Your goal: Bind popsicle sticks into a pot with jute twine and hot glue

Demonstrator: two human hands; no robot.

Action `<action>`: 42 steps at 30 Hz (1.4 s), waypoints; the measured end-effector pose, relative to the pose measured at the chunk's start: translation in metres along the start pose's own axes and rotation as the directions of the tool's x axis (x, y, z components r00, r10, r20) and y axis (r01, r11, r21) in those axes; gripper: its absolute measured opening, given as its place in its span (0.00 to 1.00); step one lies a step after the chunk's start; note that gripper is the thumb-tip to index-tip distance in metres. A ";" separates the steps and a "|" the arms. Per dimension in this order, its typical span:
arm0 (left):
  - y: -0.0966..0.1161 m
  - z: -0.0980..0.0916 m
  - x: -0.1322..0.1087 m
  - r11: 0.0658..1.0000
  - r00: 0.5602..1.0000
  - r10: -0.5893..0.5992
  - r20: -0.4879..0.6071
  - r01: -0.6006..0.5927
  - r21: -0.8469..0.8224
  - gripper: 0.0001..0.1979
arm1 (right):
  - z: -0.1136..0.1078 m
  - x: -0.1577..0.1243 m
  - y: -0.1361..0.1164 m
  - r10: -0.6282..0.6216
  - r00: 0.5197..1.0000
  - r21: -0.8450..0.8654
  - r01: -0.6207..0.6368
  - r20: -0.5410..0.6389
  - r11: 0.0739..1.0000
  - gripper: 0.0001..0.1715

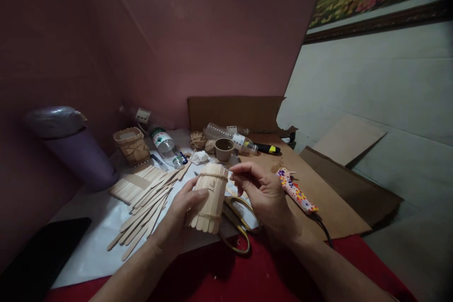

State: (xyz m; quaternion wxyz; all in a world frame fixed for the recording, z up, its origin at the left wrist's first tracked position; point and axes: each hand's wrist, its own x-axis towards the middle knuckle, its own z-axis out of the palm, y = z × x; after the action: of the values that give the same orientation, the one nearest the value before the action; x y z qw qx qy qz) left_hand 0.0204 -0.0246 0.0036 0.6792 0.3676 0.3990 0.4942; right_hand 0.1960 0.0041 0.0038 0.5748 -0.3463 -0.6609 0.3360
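Note:
A small cylinder made of wooden craft sticks [211, 197], bound with twine near its top and bottom, stands tilted over white paper. My left hand [184, 210] is wrapped round its left side, thumb across the front. My right hand [262, 191] is closed in a pinch at the cylinder's upper right edge, where the twine band runs; what the fingertips hold is too small to make out. Gold-handled scissors [238, 226] lie just under my right hand.
Loose craft sticks [148, 205] fan out to the left. A flowered glue gun [296, 192] lies on brown cardboard [339, 207] at right. Behind stand a small brown cup [224, 149], plastic bottles [231, 139], twine balls [197, 140], a stick basket [132, 145] and a purple container [76, 148].

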 end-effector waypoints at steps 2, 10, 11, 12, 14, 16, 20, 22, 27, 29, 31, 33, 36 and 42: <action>0.001 0.001 0.000 1.000 1.000 0.003 -0.007 -0.003 0.004 0.27 | 0.000 0.000 0.001 0.011 1.000 -0.015 -0.011 -0.002 1.000 0.06; 0.001 0.000 -0.001 1.000 1.000 -0.009 0.025 0.010 -0.015 0.25 | -0.002 -0.001 -0.003 -0.189 0.982 -0.109 0.191 0.023 0.976 0.14; 0.001 0.000 -0.001 1.000 1.000 -0.009 0.025 0.009 -0.015 0.25 | -0.002 -0.001 -0.003 -0.169 0.985 -0.094 0.170 0.016 0.981 0.14; 0.001 0.001 -0.002 1.000 1.000 -0.007 0.023 0.007 -0.014 0.25 | -0.002 0.000 -0.004 -0.136 0.991 -0.071 0.136 0.007 0.988 0.13; 0.001 0.001 -0.002 1.000 1.000 0.002 0.021 -0.002 -0.010 0.24 | -0.002 0.001 -0.006 -0.056 0.998 -0.010 0.056 0.006 0.998 0.10; 0.000 0.001 -0.002 1.000 1.000 0.007 0.022 -0.007 -0.011 0.23 | -0.001 0.002 -0.006 0.020 1.000 0.063 -0.021 0.016 0.998 0.06; 0.000 0.001 -0.001 1.000 0.999 0.003 0.035 -0.002 -0.010 0.23 | -0.001 0.001 -0.005 0.128 0.992 0.134 -0.129 0.019 0.983 0.03; 0.000 0.002 -0.001 1.000 0.999 -0.004 0.037 0.004 -0.004 0.23 | -0.002 0.001 -0.003 0.148 0.989 0.111 -0.150 0.027 0.982 0.03; -0.002 0.002 -0.001 0.999 0.999 -0.035 0.022 0.034 0.019 0.24 | -0.007 0.007 -0.001 0.033 0.995 0.012 -0.035 0.095 0.999 0.04; -0.003 0.003 -0.001 0.998 0.998 -0.053 0.025 0.052 0.029 0.24 | -0.009 0.010 -0.001 0.030 0.993 0.001 -0.031 0.118 1.000 0.03; -0.003 0.004 -0.001 0.998 0.998 -0.063 0.031 0.062 0.034 0.24 | -0.011 0.011 -0.001 0.054 0.989 -0.012 -0.053 0.141 0.999 0.04; -0.003 0.005 -0.002 0.997 0.997 -0.069 0.031 0.068 0.042 0.24 | -0.012 0.012 -0.003 0.058 0.986 -0.037 -0.052 0.158 0.998 0.04; -0.002 0.006 -0.003 0.996 0.997 -0.070 0.018 0.069 0.060 0.25 | -0.014 0.013 -0.007 0.036 0.989 -0.069 -0.026 0.145 0.997 0.05; -0.003 0.005 -0.002 0.995 0.998 -0.054 0.015 0.053 0.079 0.25 | -0.015 0.011 -0.010 0.114 0.985 0.039 -0.120 0.131 0.992 0.03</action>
State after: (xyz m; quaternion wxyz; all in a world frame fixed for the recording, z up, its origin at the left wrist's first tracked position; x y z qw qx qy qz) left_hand 0.0256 -0.0279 0.0038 0.6807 0.3874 0.4220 0.4567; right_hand 0.2093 0.0090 0.0196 0.5182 -0.3485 -0.6672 0.4060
